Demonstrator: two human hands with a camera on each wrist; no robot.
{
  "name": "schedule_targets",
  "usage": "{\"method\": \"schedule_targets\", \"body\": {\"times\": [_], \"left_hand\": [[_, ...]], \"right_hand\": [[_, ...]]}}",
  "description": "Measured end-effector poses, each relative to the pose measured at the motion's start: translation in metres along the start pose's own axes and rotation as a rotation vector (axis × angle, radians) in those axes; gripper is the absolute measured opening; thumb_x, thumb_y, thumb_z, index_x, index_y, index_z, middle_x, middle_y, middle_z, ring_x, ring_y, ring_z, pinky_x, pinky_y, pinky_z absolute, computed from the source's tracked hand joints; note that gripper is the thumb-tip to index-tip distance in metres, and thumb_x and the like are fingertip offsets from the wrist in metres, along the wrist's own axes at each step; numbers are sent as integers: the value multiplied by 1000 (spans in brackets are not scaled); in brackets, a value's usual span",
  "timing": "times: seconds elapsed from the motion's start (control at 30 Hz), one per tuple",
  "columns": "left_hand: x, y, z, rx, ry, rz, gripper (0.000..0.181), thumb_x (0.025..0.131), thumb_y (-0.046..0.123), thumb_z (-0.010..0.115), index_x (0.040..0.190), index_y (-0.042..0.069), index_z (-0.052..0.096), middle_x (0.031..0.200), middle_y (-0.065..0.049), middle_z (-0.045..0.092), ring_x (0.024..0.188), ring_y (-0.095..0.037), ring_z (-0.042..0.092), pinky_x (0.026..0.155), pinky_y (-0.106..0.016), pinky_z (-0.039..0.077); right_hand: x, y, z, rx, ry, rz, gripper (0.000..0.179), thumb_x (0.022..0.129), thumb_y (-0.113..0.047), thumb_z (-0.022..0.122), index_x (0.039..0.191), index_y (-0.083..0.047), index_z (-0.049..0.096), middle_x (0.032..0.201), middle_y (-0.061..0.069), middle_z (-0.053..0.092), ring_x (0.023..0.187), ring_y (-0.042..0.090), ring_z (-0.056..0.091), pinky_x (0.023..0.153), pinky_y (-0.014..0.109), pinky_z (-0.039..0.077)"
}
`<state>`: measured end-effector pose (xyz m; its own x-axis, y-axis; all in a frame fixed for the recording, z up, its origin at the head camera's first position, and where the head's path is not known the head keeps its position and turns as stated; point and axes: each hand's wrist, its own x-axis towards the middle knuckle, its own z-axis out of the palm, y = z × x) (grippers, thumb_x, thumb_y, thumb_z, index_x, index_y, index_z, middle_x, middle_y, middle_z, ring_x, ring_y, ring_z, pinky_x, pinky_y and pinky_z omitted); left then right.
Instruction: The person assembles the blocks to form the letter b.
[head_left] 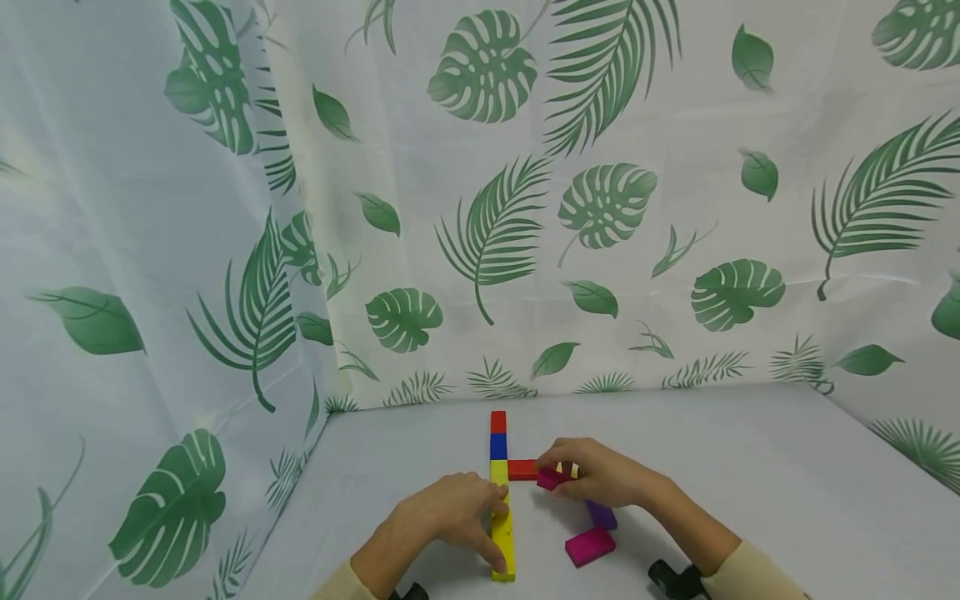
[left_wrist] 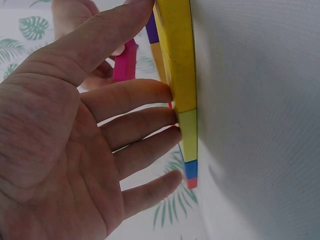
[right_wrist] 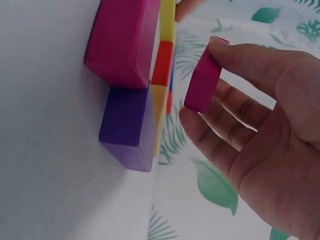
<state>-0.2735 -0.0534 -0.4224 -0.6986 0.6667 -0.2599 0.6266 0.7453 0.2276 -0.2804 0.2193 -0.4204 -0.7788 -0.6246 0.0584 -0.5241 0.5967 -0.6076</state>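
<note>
My left hand rests against a line of blocks, its fairly straight fingers touching the side of the yellow block. Beyond that block, the line continues with a paler yellow block, a blue block and a red block. Between thumb and fingertips, my right hand pinches a magenta block, raised off the table. Another red block juts rightward from the line. A purple block and a second magenta block lie below the right hand, which partly covers an orange-yellow block.
The blocks lie on a pale table. A white curtain with green leaf prints hangs behind and at both sides. Black gear shows by the right wrist, and another dark piece by the left.
</note>
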Motion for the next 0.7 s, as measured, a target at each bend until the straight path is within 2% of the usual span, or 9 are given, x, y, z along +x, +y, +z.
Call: {"method": "schedule_targets", "body": {"times": [0.27, 0.5, 0.7], "left_hand": [[0, 0, 1, 5, 3, 9, 57, 74, 62, 87, 124, 35, 77, 146, 14, 62, 121, -12, 62, 102, -39, 55], [-1, 0, 0, -2, -1, 8, 56, 75, 61, 87, 124, 35, 77, 146, 14, 62, 123, -12, 63, 103, -39, 55], [-2, 0, -1, 6, 6, 18, 57, 75, 61, 87, 124, 35, 77, 147, 13, 62, 124, -12, 63, 104, -39, 55]], "right_hand": [[0, -3, 4, 31, -42, 1, 37, 93, -17, 78, 130, -19, 72, 111, -10, 68, 98, 12, 61, 78, 20, 57], [2, -5, 5, 36, -60, 27, 39, 95, -19, 77, 133, -14, 69, 109, -9, 66, 94, 12, 60, 78, 21, 56], [3, -8, 8, 37, -69, 33, 38, 93, -18, 79, 130, -15, 71, 106, -9, 66, 97, 11, 61, 81, 19, 56]]}}
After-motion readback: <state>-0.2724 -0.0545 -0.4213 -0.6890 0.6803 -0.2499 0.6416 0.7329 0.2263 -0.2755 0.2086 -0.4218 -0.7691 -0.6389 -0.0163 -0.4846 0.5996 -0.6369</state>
